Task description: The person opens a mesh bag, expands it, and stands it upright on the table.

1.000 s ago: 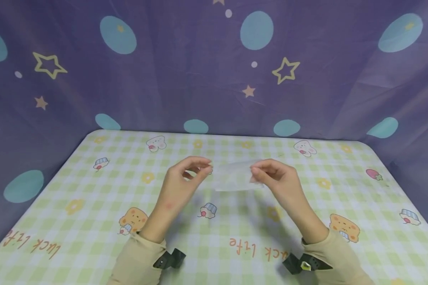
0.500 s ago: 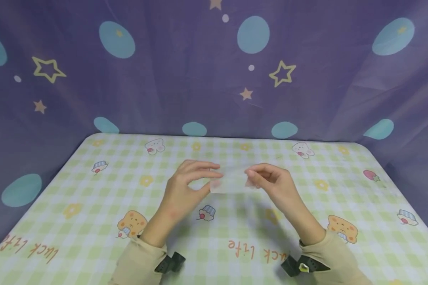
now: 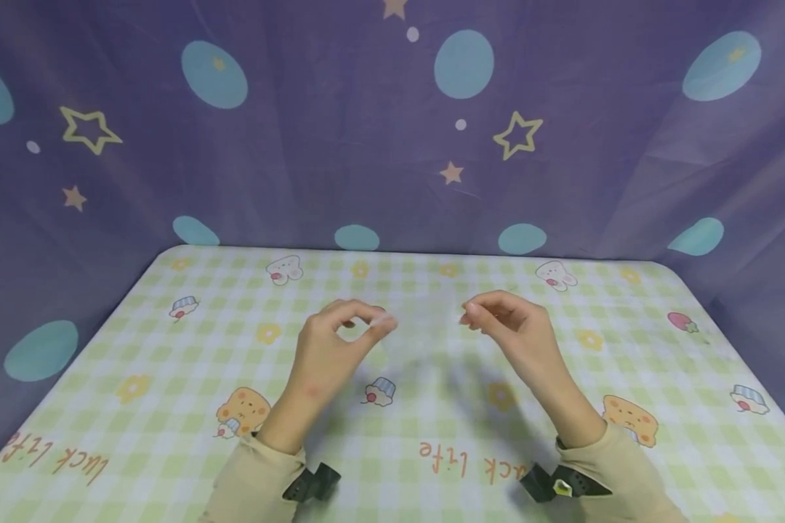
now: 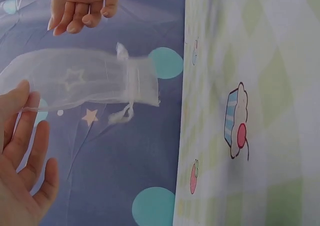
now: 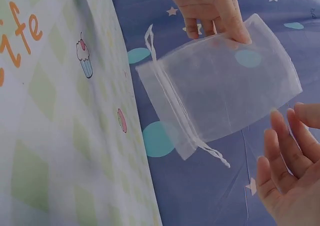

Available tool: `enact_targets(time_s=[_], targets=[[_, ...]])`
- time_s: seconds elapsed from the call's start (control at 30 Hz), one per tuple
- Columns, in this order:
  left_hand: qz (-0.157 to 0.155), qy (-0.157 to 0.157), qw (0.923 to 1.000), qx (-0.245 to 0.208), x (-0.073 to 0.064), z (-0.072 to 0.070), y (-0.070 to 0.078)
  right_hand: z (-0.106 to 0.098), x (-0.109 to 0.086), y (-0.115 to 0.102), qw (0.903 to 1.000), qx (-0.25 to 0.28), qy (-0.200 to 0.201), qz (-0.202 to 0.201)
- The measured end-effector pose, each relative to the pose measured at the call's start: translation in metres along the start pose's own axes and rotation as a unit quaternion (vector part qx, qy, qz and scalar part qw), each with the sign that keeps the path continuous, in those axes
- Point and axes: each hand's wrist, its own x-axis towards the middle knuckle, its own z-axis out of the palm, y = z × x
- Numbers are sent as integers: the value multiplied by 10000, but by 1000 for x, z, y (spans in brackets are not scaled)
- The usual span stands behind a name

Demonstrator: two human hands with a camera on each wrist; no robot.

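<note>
A sheer white organza drawstring bag [image 5: 220, 86] hangs in the air above the table. It looks flat, and its white drawstrings [image 5: 172, 96] run across near one end, with a loop out at each side. My left hand [image 3: 330, 345] pinches one edge between thumb and index finger. In the head view the bag [image 3: 421, 319] is nearly see-through against the cloth. My right hand [image 3: 523, 330] has let its fingers curl loosely just right of the bag and holds nothing. In the right wrist view those fingers [image 5: 282, 141] lie right by the bag's corner.
A green-and-white checked tablecloth [image 3: 170, 349] with cartoon prints covers the table below both hands. Behind the far edge hangs a purple curtain [image 3: 340, 145] with stars and teal ovals. Each cuff carries a black wrist camera [image 3: 312, 482].
My right hand has let go of the bag's right end and moved slightly right. My left hand spread its fingers at the bag's left side, then pinched it there.
</note>
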Motion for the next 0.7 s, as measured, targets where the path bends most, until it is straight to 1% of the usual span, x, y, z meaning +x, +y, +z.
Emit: enact_targets(time_s=[0.17, 0.27, 0.33, 0.4, 0.57, 0.7], targets=[[-195, -257, 9992, -248, 0, 1, 2, 0, 1, -1, 9997, -27, 106, -226], [-243, -450, 9977, -455, 0, 2, 3, 1, 1, 0, 9993, -26, 95, -360], [-244, -558, 9966, -551, 0, 2, 3, 2, 1, 0, 9993, -16, 44, -384], [-230, -637, 9959, -603, 0, 3, 2, 3, 0, 1, 9995, 27, -45, -312], [-221, -774, 9951, -572, -2, 4, 3, 7, -2, 0, 9995, -63, -259, -139], [-264, -983, 9939, -420, -2, 4, 5, 11, -4, -2, 9993, -235, -247, -147]])
